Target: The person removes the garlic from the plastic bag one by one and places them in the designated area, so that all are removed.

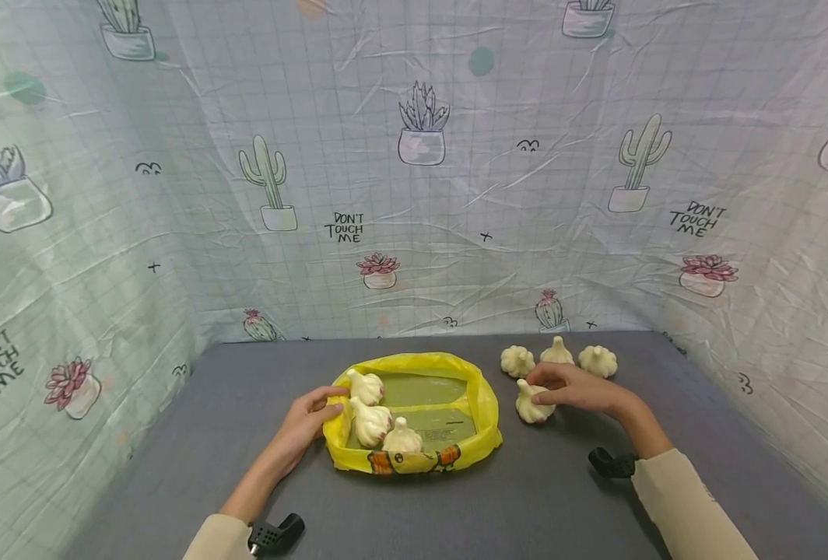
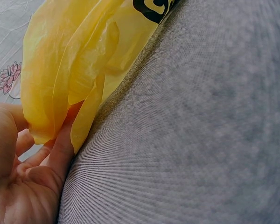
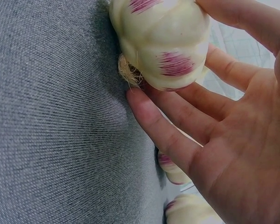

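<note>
A yellow plastic bag lies with its mouth spread wide on the grey table. Its left edge is pinched between the thumb and fingers of my left hand; folds of the bag hide some fingertips in the left wrist view. Inside, three garlic bulbs are gathered at the left and front. To the bag's right, my right hand grips another garlic bulb by its sides. Purple streaks and a root tuft show on this bulb in the right wrist view, low over the table.
Behind my right hand, three more garlic bulbs sit near the table's back edge. A cactus-printed sheet hangs behind the grey table and along both sides. Dark wrist devices are worn at both cuffs.
</note>
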### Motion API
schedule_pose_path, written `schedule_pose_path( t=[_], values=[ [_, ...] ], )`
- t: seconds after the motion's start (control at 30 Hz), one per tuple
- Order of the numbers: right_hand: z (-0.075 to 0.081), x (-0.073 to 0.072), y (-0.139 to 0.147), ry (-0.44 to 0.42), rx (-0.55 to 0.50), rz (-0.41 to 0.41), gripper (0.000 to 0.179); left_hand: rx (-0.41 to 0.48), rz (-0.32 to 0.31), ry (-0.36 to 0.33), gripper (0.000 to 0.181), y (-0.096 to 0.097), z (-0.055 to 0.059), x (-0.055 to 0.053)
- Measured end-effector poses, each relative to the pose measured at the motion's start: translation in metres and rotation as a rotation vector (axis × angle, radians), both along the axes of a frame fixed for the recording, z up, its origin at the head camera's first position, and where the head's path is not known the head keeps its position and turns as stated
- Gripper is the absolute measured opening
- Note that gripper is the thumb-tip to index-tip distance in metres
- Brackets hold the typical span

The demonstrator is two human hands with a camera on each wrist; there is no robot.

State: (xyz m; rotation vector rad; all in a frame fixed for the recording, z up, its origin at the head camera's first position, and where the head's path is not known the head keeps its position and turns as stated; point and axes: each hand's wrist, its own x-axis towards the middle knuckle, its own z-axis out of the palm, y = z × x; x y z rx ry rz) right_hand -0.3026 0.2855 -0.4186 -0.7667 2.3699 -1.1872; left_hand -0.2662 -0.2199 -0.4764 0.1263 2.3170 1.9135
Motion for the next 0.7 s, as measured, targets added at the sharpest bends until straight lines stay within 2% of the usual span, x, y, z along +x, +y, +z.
schedule_pose_path(
  t=[0.7],
  values=[
    [-0.0004,0.0003,-0.0006,0.018,-0.019,0.011,0.032,-0.003,0.006,0.006,0.039,0.0010,0.0003,0.0008]
  ],
)
